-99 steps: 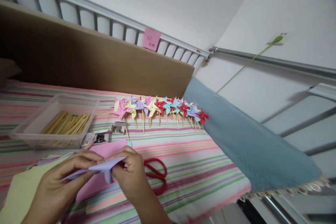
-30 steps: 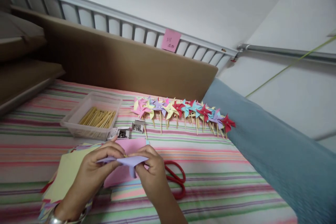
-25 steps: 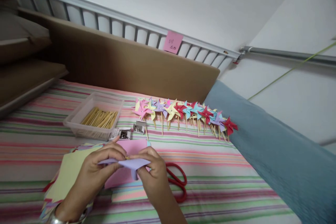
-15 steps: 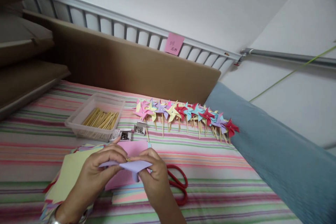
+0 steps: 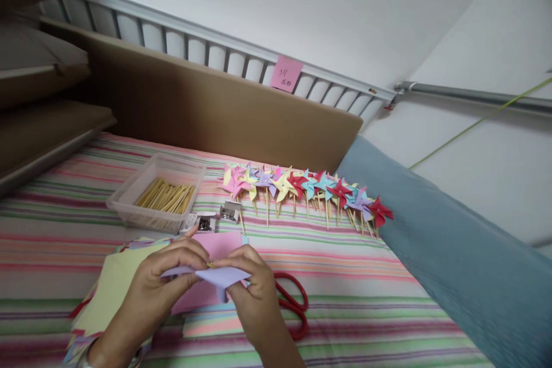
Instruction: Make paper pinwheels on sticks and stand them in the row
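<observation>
Lilac paper (image 5: 222,277) is what both hands have hold of, low in the head view and a little left of its middle, just over the pink sheet (image 5: 222,240). From where I stand, the left hand (image 5: 166,271) pinches one side and the right hand (image 5: 254,284) the other, thumbs low, forefingers nearly meeting at a small yellow bit (image 5: 210,265). Whether that is a stick's end or a pin, I can't tell.

Judging by the grip, the step is working that bit against the paper's middle. It would go best with the paper pinched close to the centre, the push straight and even, the thumbs bracing from below, and the loose folds spared any squeezing. Thin paper like that would likely crease or tear if pressed askew.

As for its lie, the long axis runs left to right across the frame, roughly level. One broad flap tapers towards the right, under the right fingers, and a curled tab hangs towards the bottom edge; the far side is hidden
</observation>
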Motion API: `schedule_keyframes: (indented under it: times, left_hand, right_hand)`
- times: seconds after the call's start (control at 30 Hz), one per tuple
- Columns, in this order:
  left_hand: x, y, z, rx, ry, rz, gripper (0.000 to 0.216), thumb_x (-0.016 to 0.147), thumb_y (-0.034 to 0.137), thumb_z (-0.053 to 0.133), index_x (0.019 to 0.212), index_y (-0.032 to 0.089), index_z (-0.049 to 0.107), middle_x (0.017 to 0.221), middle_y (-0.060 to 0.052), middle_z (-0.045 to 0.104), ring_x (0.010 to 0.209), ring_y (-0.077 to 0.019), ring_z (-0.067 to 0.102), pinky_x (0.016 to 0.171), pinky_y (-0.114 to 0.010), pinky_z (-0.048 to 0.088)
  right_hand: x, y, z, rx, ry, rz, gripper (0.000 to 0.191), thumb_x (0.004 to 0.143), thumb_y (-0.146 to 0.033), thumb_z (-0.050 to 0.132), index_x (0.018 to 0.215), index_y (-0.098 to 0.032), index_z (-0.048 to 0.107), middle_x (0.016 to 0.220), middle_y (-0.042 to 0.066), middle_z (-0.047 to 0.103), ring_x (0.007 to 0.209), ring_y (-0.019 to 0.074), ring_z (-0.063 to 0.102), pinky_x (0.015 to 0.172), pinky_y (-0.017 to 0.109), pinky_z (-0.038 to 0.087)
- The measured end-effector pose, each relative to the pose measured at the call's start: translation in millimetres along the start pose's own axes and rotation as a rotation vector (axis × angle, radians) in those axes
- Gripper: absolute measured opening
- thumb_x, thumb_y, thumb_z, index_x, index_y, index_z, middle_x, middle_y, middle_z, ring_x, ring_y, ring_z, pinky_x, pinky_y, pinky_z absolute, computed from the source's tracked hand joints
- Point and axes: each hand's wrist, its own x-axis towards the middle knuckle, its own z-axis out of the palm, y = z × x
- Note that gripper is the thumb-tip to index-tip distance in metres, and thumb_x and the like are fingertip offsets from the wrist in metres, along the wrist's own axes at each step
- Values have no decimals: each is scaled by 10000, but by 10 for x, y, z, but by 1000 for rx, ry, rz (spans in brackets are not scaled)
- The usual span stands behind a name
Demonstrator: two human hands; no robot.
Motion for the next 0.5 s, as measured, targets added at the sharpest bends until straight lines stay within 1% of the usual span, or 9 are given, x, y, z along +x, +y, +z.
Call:
schedule_keyframes:
  times: [0.17,0.23,0.3,0.37,0.4,0.47,0.5]
  left_hand:
    - [-14,-8,-4,16,-3,-14,119,769,151,650,734,261,675,751,26,680,752,-157,636,1009,-367,361]
    - [-18,-26,3,31,-1,-42,102,766,180,653,712,262,678,737,23,680,743,-165,636,1000,-371,368]
    - [-26,-63,1,41,32,-100,74,750,232,671,681,258,679,731,13,684,756,-183,640,1005,-386,366]
    - [-37,-117,-26,31,106,-198,79,710,304,704,658,249,682,745,-6,696,792,-215,643,983,-405,394]
    - [-41,-149,-51,18,151,-265,102,682,337,723,661,244,687,765,-18,704,819,-237,643,943,-408,431]
    - [-39,-215,-118,-12,266,-411,156,624,371,756,677,237,696,794,-32,717,857,-273,641,832,-402,503]
    - [-31,-243,-153,-31,321,-461,165,619,375,754,688,236,699,790,-31,722,846,-281,646,783,-404,525]
  right_hand:
    - [2,-42,-1,16,-9,15,389,732,-7,544,903,-286,753,794,-2,553,623,102,555,513,192,445]
    - [4,-61,2,-9,-3,12,362,737,-10,544,886,-265,755,790,0,562,643,108,568,544,197,453]
    - [13,-64,-5,-65,-6,3,331,749,-16,544,869,-245,751,790,0,576,698,118,587,615,207,464]
    - [30,-42,-33,-138,-11,6,301,759,-27,554,876,-232,740,807,-1,591,752,124,595,677,214,460]
    - [42,-22,-55,-179,-7,14,279,761,-37,567,875,-227,735,812,-2,599,766,126,594,687,215,454]
    - [72,29,-110,-272,19,39,214,752,-68,613,852,-217,731,792,-5,610,756,126,586,661,209,434]
    - [87,54,-137,-320,34,55,182,744,-82,637,830,-212,731,773,-7,614,744,125,582,643,208,421]
